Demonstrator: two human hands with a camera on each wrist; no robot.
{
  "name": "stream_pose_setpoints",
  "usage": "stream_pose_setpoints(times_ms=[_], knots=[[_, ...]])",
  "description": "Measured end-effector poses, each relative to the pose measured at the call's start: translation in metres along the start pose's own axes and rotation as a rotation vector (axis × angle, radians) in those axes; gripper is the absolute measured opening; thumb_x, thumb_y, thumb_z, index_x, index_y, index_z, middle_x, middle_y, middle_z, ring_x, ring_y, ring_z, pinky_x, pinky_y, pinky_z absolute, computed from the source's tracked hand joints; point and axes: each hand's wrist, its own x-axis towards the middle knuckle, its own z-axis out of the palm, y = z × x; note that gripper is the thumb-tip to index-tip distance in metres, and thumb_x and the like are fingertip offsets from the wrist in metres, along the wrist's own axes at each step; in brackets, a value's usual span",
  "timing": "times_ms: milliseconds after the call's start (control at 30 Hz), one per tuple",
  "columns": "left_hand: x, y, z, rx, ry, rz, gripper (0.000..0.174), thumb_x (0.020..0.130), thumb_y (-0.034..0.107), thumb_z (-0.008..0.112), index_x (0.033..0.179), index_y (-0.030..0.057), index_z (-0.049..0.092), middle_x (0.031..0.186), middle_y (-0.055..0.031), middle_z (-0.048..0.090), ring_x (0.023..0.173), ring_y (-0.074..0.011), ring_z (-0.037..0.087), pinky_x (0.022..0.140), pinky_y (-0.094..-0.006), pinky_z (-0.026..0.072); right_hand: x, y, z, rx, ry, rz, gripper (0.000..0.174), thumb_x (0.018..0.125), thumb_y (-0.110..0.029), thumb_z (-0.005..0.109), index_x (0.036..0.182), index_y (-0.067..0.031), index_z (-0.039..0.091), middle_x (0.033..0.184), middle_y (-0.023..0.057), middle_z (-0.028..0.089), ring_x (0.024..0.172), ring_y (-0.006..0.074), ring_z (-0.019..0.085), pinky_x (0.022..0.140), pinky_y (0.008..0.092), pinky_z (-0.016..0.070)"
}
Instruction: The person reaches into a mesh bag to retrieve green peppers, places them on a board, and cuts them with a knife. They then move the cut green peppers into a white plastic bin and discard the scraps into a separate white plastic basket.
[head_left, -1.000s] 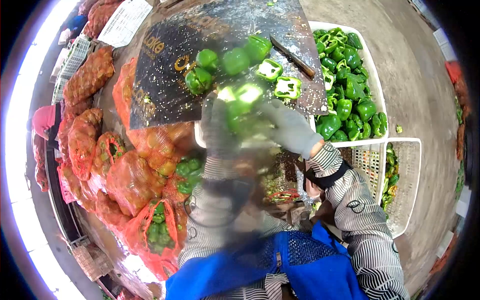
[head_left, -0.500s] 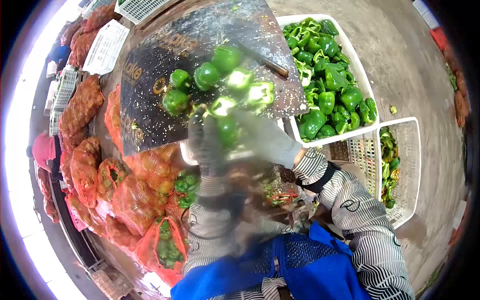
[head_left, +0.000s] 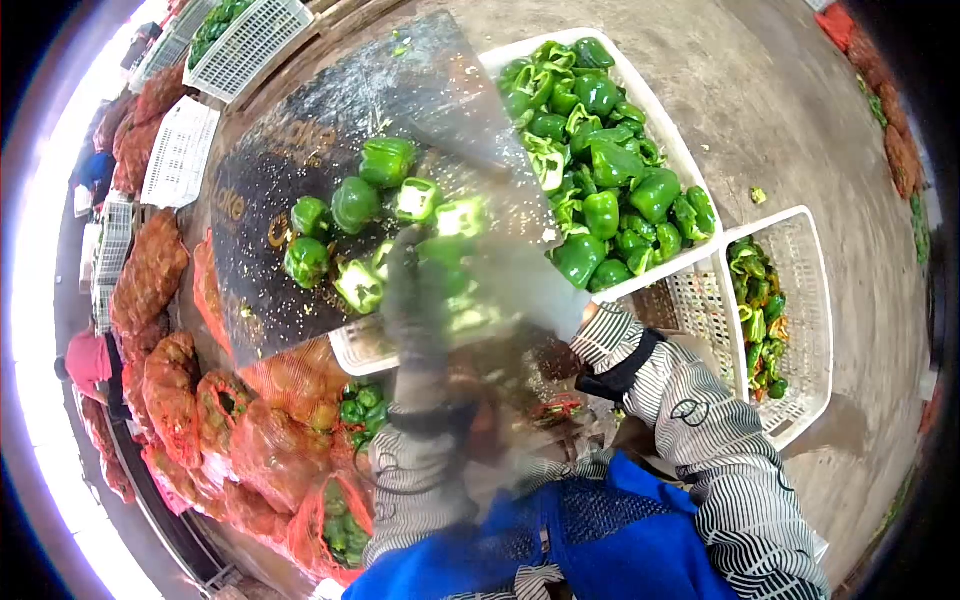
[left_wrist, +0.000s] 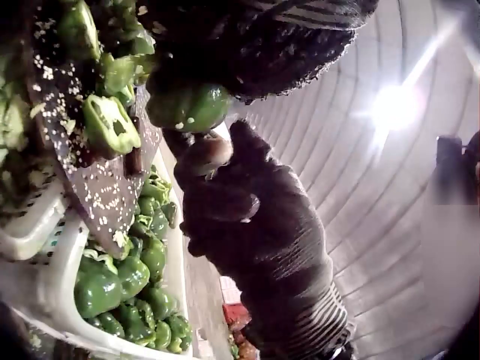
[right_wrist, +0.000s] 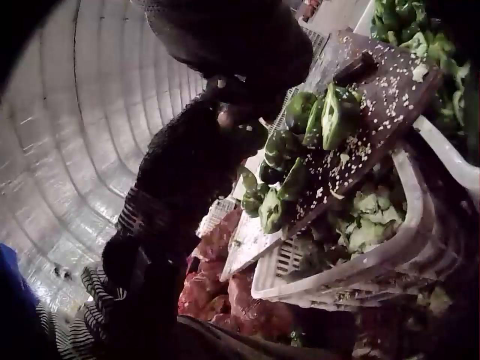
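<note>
Green pepper: the dark green pepper (left_wrist: pixel 196 109) was between the two hands, over the near edge of the black board (head_left: pixel 290 125); the head view blurred it.
Left hand: the left hand (head_left: pixel 408 285), in a grey glove, gripped the pepper above the board's near edge. Its fingers were bent against the pepper, but whether they were pressed together or spread was too dark and blurred to tell.
Right hand: the right hand (left_wrist: pixel 251 210), also gloved, was on the other side of the pepper near the same edge of the board. Its fingers were curled at the pepper's underside, pinching it, with one bare fingertip showing.
Whole peppers: four whole peppers (head_left: pixel 355 206) sat in a loose group on the board, left of its middle.
Cut peppers: several pale-centred cut peppers (head_left: pixel 417 199) lay on the board between the whole ones and the hands.
Knife: a blurred knife (head_left: pixel 462 150) lay on the board toward its right side.
Seeds: small white seeds were scattered over the board.
Full crate: a white crate (head_left: pixel 668 100) heaped with green peppers stood just right of the board.
Second crate: another white crate (head_left: pixel 827 335), holding green and reddish pieces, was beyond the board's near right corner.
Sacks: red mesh sacks (head_left: pixel 280 455) lay left of the board and below it.
Clothing: a blue apron (head_left: pixel 640 530) and striped sleeves (head_left: pixel 735 465) showed on the near side of the board.
</note>
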Motion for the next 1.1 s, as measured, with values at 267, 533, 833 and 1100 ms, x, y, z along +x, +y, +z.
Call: stream_pose_setpoints(times_ms=[267, 533, 833, 1100], knots=[[0.014, -0.009, 0.03, 0.397, -0.097, 0.244, 0.055, 0.093, 0.011, 0.061, 0.143, 0.0026, 0.04, 0.137, -0.0159, 0.05, 0.124, -0.026, 0.051, 0.103, -0.0352, 0.0437, 0.005, -0.018, -0.089, 0.532, 0.559, 0.096, 0.053, 0.085, -0.011, 0.069, 0.135, -0.0029, 0.053, 0.094, 0.0045, 0.064, 0.063, 0.0056, 0.055, 0.051, 0.0198, 0.0445], [0.042, -0.107, 0.031, 1.017, -0.059, 0.377, 0.047, 0.079, 0.026, 0.071, 0.121, 0.0101, 0.057, 0.13, -0.0166, 0.05, 0.121, -0.037, 0.046, 0.1, -0.0491, 0.0435, 0.017, 0.05, -0.106, -0.277, 0.457, 0.014, 0.06, 0.089, -0.038, 0.061, 0.137, -0.0042, 0.05, 0.136, 0.0245, 0.052, 0.128, 0.0374, 0.048, 0.11, 0.042, 0.0355], [0.027, -0.067, 0.02, 1.127, -0.155, 0.561, 0.033, 0.076, 0.017, 0.071, 0.109, 0.0156, 0.064, 0.122, -0.0116, 0.053, 0.113, -0.0337, 0.051, 0.088, -0.0438, 0.0516, 0.023, 0.031, -0.043, -0.004, 0.232, -0.013, 0.048, 0.088, -0.027, 0.06, 0.128, -0.0012, 0.057, 0.116, 0.0204, 0.065, 0.106, 0.0326, 0.062, 0.092, 0.0388, 0.0482], [0.007, -0.003, 0.002, 0.901, 0.197, 0.778, 0.025, 0.076, 0.006, 0.07, 0.1, 0.0143, 0.069, 0.096, -0.0058, 0.06, 0.083, -0.0238, 0.059, 0.073, -0.0353, 0.0536, 0.024, -0.021, -0.025, 0.586, 0.209, 0.088, 0.041, 0.083, -0.005, 0.058, 0.123, 0.001, 0.054, 0.11, 0.0127, 0.062, 0.096, 0.0217, 0.059, 0.085, 0.0306, 0.0478]])
